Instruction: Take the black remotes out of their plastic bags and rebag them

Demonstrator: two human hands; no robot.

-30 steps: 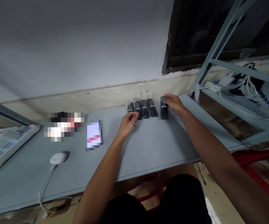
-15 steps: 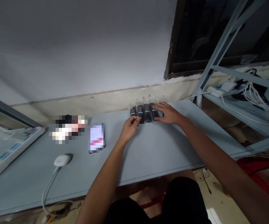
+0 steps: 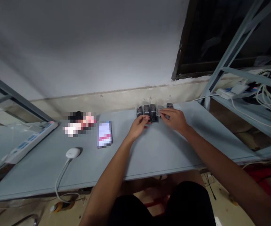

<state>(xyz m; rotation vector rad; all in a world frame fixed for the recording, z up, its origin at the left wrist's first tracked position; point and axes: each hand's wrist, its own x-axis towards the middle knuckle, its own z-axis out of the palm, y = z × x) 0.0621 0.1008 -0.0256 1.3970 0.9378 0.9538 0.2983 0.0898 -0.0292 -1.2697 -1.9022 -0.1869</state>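
Row of small black plastic-bagged remotes (image 3: 149,112), far table (image 3: 163,150): likely light, rigid, slippery; left hand (image 3: 139,125) and right hand (image 3: 175,119) fingers loosely curled, touching its ends.

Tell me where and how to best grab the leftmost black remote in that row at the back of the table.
Pinch the leftmost black remote by its long sides at the near end, coming from the front. It lies flat, lengthwise toward the wall, its left side free; the left hand is already beside it.
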